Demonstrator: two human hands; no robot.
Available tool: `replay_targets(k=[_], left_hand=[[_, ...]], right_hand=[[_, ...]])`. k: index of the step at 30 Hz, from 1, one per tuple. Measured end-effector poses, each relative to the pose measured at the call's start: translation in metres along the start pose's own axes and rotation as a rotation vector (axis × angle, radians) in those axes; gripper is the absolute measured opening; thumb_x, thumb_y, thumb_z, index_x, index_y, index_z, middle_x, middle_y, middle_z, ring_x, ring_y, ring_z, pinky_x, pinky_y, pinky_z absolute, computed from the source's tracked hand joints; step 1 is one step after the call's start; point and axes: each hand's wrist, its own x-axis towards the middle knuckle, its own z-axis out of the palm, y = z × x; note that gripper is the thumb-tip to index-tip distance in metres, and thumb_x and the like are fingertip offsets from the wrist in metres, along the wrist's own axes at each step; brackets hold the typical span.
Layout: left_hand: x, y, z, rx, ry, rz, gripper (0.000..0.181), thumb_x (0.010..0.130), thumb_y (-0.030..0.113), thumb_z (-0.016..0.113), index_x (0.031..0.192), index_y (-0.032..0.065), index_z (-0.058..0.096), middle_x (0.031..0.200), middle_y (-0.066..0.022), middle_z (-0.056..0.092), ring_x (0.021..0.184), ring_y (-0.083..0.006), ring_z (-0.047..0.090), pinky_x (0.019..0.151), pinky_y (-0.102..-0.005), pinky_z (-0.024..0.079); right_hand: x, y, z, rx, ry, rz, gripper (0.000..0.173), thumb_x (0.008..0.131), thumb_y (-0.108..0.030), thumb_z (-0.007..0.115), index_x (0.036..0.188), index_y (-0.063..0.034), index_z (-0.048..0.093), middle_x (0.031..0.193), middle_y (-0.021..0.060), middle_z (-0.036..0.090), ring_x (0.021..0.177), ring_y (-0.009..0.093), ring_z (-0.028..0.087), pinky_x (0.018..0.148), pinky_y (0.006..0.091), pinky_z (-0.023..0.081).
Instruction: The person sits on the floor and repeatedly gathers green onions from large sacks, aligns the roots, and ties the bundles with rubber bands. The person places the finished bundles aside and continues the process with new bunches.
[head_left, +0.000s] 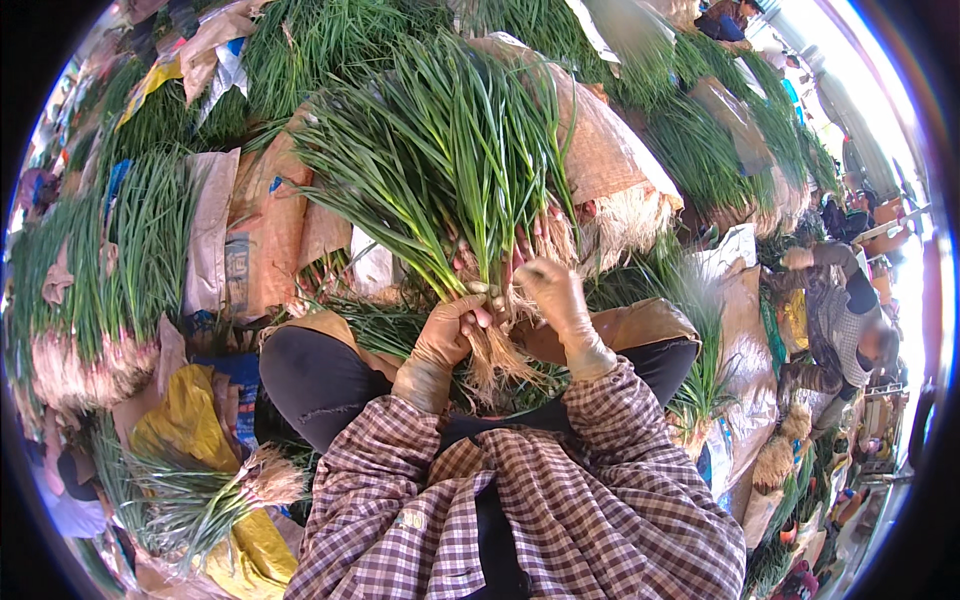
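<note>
My left hand (448, 330), in a thin tan glove, grips a few green onion stalks (480, 318) near their pinkish bulbs. Their pale, stringy roots (495, 364) hang below over my lap. My right hand (553, 294), gloved alike, is raised just right of the bulbs, its fingers bent together; whether a stalk is between them cannot be made out. Just beyond both hands lies a large heap of green onions (450, 142), leaves pointing away and roots towards me. It rests partly against an orange-tan woven sack (607, 142).
Bundled green onions (142, 247) stand at the left, and a smaller bundle (217, 487) lies on a yellow sack (187, 409) at lower left. More bundles and woven sacks (262, 225) surround me. A co-worker (844, 322) sits at the right; another person (726, 21) is at upper right.
</note>
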Motion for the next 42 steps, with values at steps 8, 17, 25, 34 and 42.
replay_targets(k=[8,17,25,34,42], left_hand=[[-0.014,0.009,0.026,-0.042,-0.029,-0.005,0.024,0.085,0.012,0.058,0.103,-0.0044,0.059,0.087,-0.0101,0.064,0.07,-0.0197,0.061,0.065,-0.0334,0.055],[0.002,0.0,0.001,0.067,0.021,0.022,0.017,0.085,0.01,0.059,0.097,-0.0025,0.059,0.084,-0.0137,0.066,0.06,-0.0195,0.06,0.056,-0.0321,0.053],[-0.005,0.002,0.021,0.258,0.161,0.144,0.011,0.084,0.011,0.061,0.083,-0.0003,0.063,0.064,-0.0053,0.062,0.047,-0.0104,0.052,0.043,-0.0199,0.039],[-0.008,-0.005,0.023,0.328,0.26,0.216,0.013,0.083,0.012,0.062,0.083,-0.0015,0.062,0.06,-0.0052,0.057,0.05,-0.0123,0.053,0.047,-0.0246,0.043],[-0.007,-0.011,0.019,0.256,0.296,0.198,0.012,0.08,0.009,0.064,0.082,-0.0027,0.062,0.062,-0.0063,0.06,0.046,-0.0114,0.051,0.042,-0.0226,0.038]], right_hand=[[0.033,0.031,0.028,0.182,-0.06,0.254,0.019,0.086,-0.014,0.059,0.101,-0.0027,0.056,0.084,0.0105,0.064,0.06,0.011,0.056,0.049,0.0241,0.05],[0.044,-0.025,-0.005,0.351,-0.2,0.268,0.041,0.082,-0.025,0.066,0.116,-0.0068,0.054,0.104,0.0141,0.061,0.093,0.022,0.059,0.085,0.0366,0.049],[-0.009,-0.028,0.061,0.773,0.133,0.3,0.016,0.092,-0.019,0.055,0.089,-0.0032,0.057,0.061,-0.0018,0.05,0.042,0.007,0.037,0.037,0.022,0.032],[0.017,-0.027,0.049,0.327,0.191,0.002,0.017,0.091,-0.021,0.056,0.084,-0.0056,0.054,0.076,0.0057,0.059,0.061,0.012,0.048,0.054,0.0285,0.043],[0.021,-0.018,0.056,0.172,0.067,0.017,0.032,0.078,-0.023,0.068,0.096,-0.0002,0.055,0.084,0.0159,0.063,0.071,0.03,0.061,0.063,0.0367,0.049]])
